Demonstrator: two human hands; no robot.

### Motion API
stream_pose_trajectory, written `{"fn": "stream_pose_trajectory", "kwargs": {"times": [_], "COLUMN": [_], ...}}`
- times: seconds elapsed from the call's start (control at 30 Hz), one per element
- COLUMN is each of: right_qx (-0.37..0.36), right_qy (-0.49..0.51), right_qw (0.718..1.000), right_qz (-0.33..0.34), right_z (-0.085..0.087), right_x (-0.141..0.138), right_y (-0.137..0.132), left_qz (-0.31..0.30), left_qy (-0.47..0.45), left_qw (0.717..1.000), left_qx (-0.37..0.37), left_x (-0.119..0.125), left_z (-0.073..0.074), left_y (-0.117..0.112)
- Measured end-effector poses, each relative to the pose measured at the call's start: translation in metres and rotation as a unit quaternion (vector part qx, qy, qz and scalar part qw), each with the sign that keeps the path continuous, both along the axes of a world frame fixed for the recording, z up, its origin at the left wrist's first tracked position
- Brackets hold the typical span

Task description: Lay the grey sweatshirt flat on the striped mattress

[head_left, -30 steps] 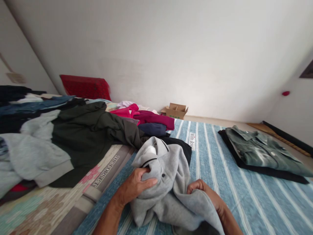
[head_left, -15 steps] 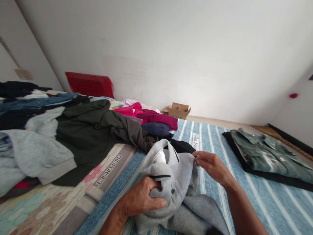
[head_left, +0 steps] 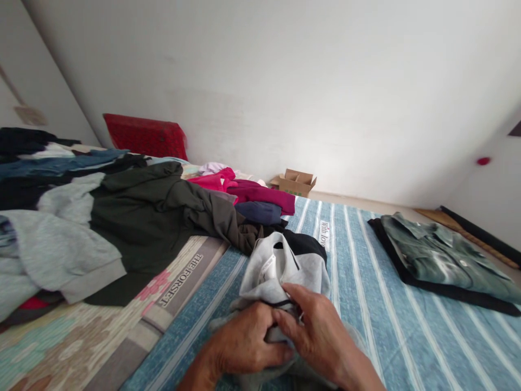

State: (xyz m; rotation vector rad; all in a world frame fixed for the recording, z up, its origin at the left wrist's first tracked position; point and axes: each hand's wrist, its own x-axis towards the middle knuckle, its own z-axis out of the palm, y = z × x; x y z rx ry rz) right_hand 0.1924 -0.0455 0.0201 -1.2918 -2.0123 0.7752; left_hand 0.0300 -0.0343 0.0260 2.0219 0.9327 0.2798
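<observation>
A grey polo shirt [head_left: 291, 266] with a thin black collar stripe and a white neck label lies bunched on the blue striped bedsheet [head_left: 358, 282]. My left hand [head_left: 244, 345] grips the shirt's collar area from the left. Pressed against it from the right, my right hand [head_left: 315, 328] pinches the same bunched cloth at the collar. The lower part of the shirt is hidden under both hands.
A heap of unfolded clothes [head_left: 134, 217] in dark green, grey, pink, maroon and navy covers the left. A folded green shirt on a black garment [head_left: 439, 258] lies at the right. A red cushion [head_left: 144, 136] leans on the wall, with a cardboard box [head_left: 296, 182] beyond the bed.
My right hand came back from the shirt's far edge to the collar beside my left hand. The grey shirt is now gathered tighter under both hands.
</observation>
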Motion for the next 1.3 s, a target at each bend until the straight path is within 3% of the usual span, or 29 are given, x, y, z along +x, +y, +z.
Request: {"fn": "stream_pose_trajectory", "kwargs": {"times": [0.17, 0.33, 0.43, 0.53, 0.67, 0.8, 0.9, 1.07, 1.2, 1.3], "right_qx": [-0.035, -0.086, -0.124, -0.143, -0.085, -0.05, -0.063, -0.078, -0.093, -0.094], "right_qy": [0.084, 0.279, 0.398, 0.529, 0.652, 0.706, 0.713, 0.694, 0.692, 0.695], "right_qw": [0.996, 0.955, 0.904, 0.825, 0.732, 0.674, 0.664, 0.676, 0.674, 0.669], "right_qz": [-0.006, -0.061, -0.1, -0.138, -0.179, -0.212, -0.216, -0.233, -0.239, -0.246], "right_z": [-0.009, -0.021, -0.026, -0.029, -0.033, -0.047, -0.065, -0.097, -0.105, -0.105], "right_x": [0.013, 0.033, 0.043, 0.056, 0.084, 0.121, 0.143, 0.158, 0.158, 0.156], "right_y": [-0.005, -0.006, -0.005, -0.001, 0.013, 0.026, 0.03, 0.026, 0.023, 0.023], "left_qz": [0.022, 0.036, 0.055, 0.068, 0.085, 0.089, 0.079, 0.109, 0.145, 0.125], "left_qy": [0.106, 0.084, 0.064, 0.069, 0.057, 0.035, 0.023, 0.009, 0.041, 0.097], "left_qw": [0.994, 0.992, 0.991, 0.988, 0.984, 0.981, 0.977, 0.963, 0.946, 0.957], "left_qx": [0.034, 0.082, 0.105, 0.119, 0.143, 0.168, 0.196, 0.248, 0.286, 0.244], "left_x": [0.005, 0.009, 0.008, 0.004, 0.001, 0.006, 0.012, 0.024, 0.029, 0.031], "left_z": [0.009, 0.02, 0.02, 0.016, 0.012, 0.008, 0.005, 0.001, -0.003, -0.003], "left_y": [-0.01, -0.026, -0.035, -0.038, -0.039, -0.04, -0.041, -0.028, -0.005, 0.006]}}
